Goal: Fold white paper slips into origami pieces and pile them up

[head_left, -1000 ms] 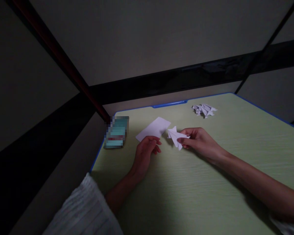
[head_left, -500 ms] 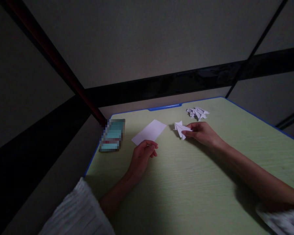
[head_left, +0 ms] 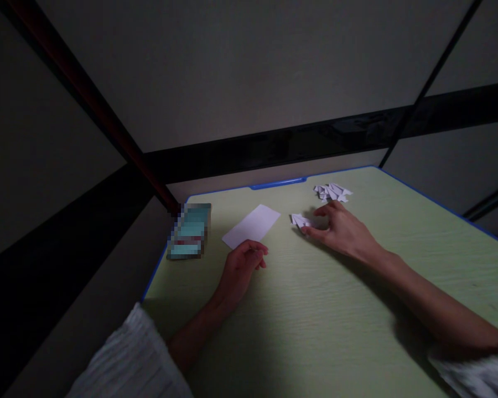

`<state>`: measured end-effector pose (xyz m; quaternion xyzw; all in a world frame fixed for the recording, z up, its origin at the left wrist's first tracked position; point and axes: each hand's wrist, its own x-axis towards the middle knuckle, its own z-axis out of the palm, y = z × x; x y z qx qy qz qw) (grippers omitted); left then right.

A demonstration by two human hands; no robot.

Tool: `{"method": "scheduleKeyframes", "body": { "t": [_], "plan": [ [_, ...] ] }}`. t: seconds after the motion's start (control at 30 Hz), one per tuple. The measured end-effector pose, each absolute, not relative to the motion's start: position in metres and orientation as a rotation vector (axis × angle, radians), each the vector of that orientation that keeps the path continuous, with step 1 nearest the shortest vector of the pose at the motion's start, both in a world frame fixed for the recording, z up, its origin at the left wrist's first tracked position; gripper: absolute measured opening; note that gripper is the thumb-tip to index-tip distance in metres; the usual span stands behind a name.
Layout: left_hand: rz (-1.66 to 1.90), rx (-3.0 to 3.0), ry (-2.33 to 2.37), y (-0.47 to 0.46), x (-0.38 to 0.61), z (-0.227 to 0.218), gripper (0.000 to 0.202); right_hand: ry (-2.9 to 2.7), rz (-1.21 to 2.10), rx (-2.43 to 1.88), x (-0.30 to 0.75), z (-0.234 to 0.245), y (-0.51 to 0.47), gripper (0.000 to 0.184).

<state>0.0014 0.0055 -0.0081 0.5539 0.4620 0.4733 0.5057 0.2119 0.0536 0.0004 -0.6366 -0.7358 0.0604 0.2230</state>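
Note:
A small white origami figure, shaped like a frog, rests on the table. Around its near side is my right hand, thumb and fingers spread apart; the thumb is at the figure's edge, and whether it touches cannot be made out. My left hand stays above the table with its fingers loosely curled and nothing visible in them. Just beyond it lies a flat white rectangular sheet of paper. Farther back on the right, several similar origami figures lie in a pile.
The pale green table has a blue edge and a blue handle-like strip at the back. A blurred teal rectangular item lies at the left edge. A panelled wall with a dark band stands close behind.
My right hand has lowered the origami figure onto the table and spread its fingers off it. The left hand and the sheet have hardly moved.

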Motion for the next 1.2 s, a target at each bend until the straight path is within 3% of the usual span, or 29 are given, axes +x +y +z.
{"method": "scheduleKeyframes", "body": {
  "t": [0.23, 0.43, 0.73, 1.2],
  "plan": [
    [1.121, 1.341, 1.115, 0.005, 0.003, -0.005, 0.010, -2.152, 0.037, -1.819, 0.205, -0.002, 0.049, 0.042],
    [1.115, 1.331, 1.112, 0.004, 0.004, -0.003, 0.010, -2.192, 0.128, -1.766, 0.208, -0.002, 0.054, 0.032],
    [1.085, 1.350, 1.138, 0.004, 0.005, -0.003, 0.010, -1.913, -0.006, -1.886, 0.255, 0.012, 0.072, 0.035],
    [1.050, 1.408, 1.156, 0.005, 0.003, -0.005, 0.009, -1.708, 0.150, -2.097, 0.275, 0.005, 0.075, 0.042]
  ]
}}
